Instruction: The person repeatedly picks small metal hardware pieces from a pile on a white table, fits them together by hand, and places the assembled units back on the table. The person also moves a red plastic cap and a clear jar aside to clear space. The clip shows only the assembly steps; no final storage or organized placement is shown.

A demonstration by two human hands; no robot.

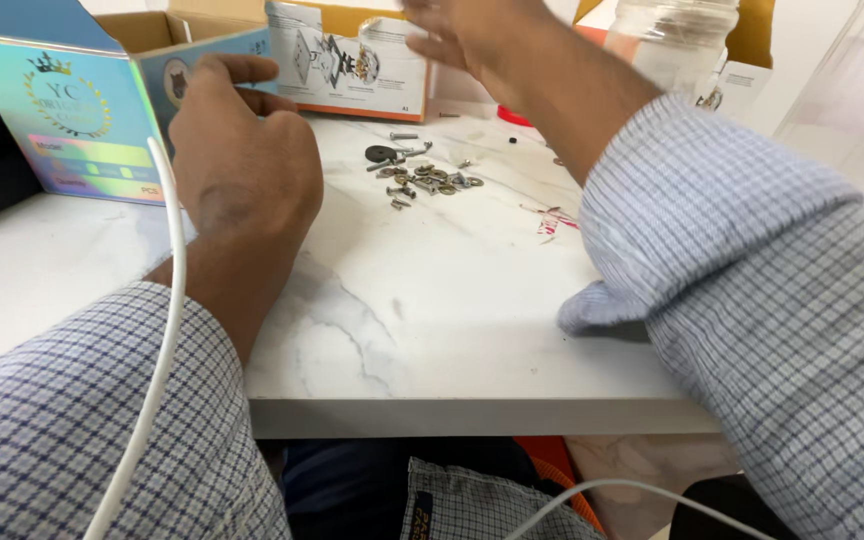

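Left hand (242, 150) curled loosely against the open iridescent blue cardboard box (82, 110) on the white marble table (422, 320), grip empty. Right hand (462, 35) spread open, blurred, holding nothing, above scattered small metal screws and washers (422, 178).

near tabletop (432, 320) bare, screws (422, 180), box (82, 120) beyond
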